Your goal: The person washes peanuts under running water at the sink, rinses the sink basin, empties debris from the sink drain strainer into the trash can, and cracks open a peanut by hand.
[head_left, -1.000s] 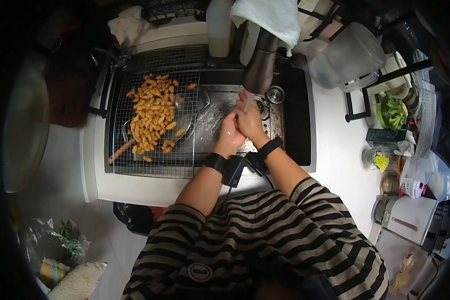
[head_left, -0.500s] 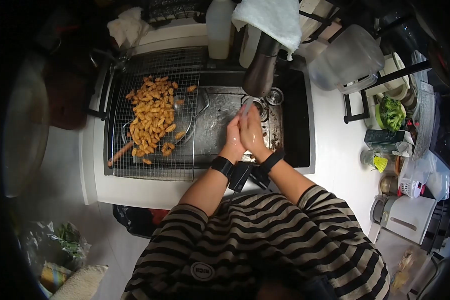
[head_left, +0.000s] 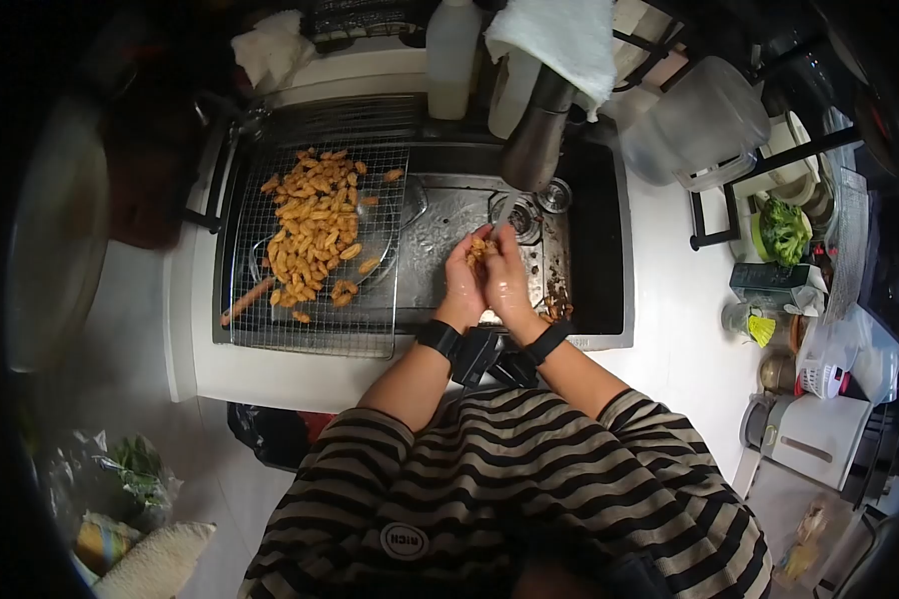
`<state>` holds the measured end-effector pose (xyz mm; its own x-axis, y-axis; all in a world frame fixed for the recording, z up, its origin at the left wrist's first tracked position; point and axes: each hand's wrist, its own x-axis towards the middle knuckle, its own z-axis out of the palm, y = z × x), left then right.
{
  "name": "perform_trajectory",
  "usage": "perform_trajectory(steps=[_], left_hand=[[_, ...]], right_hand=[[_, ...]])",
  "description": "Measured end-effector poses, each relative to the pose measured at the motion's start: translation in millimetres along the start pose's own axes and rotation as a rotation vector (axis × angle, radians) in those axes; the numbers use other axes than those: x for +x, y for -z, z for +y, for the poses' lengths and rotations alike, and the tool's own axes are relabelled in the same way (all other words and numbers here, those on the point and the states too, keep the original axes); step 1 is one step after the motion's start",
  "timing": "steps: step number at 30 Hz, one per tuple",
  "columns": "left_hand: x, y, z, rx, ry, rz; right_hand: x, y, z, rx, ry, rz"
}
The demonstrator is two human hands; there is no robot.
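My left hand (head_left: 462, 287) and my right hand (head_left: 507, 284) are cupped together over the sink (head_left: 438, 215), fingers curled round several peanuts in the shell (head_left: 479, 249). A stream of water (head_left: 506, 210) runs onto them from the dark metal faucet (head_left: 542, 135). Both hands look wet, and part of what they hold is hidden by the fingers. Left of them, a heap of unshelled peanuts (head_left: 315, 225) lies on a wire rack (head_left: 382, 324) laid across the sink. Brown bits (head_left: 557, 301) lie on the sink floor by my right wrist.
A white cloth (head_left: 554, 40) drapes over the faucet. Behind the sink stands a plastic bottle (head_left: 451, 65). Under the rack shows a wooden handle (head_left: 248, 300). On the right are a clear plastic container (head_left: 697, 120), green vegetables (head_left: 784, 230) and a white appliance (head_left: 819, 439).
My hands have parted slightly at the top, and the peanuts between them now show. They sit slightly lower under the stream. The whole view has shifted a little.
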<state>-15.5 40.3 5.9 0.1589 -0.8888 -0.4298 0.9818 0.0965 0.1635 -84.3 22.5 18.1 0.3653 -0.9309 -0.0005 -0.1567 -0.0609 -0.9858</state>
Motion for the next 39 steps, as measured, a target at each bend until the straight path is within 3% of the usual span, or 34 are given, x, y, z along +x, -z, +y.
perform_trajectory(steps=[3, 7, 13, 14, 17, 18, 29, 33, 35, 39], left_hand=[[-5.5, 6.4, 1.2, -0.155, 0.039, 0.013], [-22.3, -7.6, 9.5, -0.229, 0.096, 0.038], [-32.2, 4.2, 19.2, -0.217, 0.207, -0.027], [-33.7, 2.2, 17.0, -0.109, 0.165, 0.045], [-31.5, 11.6, 20.0, -0.116, 0.258, -0.048], [-34.6, 4.0, 19.4, -0.079, 0.251, 0.039], [-43.7, 0.1, 27.8, -0.046, 0.281, -0.086], [-63.7, -16.0, 74.1, 0.165, 0.063, 0.027], [-73.2, -26.9, 109.5, 0.564, -0.268, 0.166], [-72.5, -18.7, 184.9, 1.290, -0.734, 0.432]], right_hand=[[-5.5, 18.4, -35.4, 0.534, -0.165, 0.007], [0.2, 43.0, -41.9, 0.525, -0.070, 0.042], [-2.3, 69.8, -41.2, 0.496, -0.184, 0.105], [-3.3, 72.6, -39.8, 0.484, -0.207, 0.117], [-5.3, 76.8, -37.4, 0.483, -0.254, 0.154], [-5.7, 77.5, -36.9, 0.491, -0.265, 0.168], [-6.9, 76.5, -23.0, 0.421, -0.369, 0.118], [-3.3, 82.4, -19.1, 0.403, -0.395, 0.094], [1.3, 87.5, -14.1, 0.380, -0.419, 0.061], [16.9, 100.7, -7.5, 0.287, -0.520, -0.057]])
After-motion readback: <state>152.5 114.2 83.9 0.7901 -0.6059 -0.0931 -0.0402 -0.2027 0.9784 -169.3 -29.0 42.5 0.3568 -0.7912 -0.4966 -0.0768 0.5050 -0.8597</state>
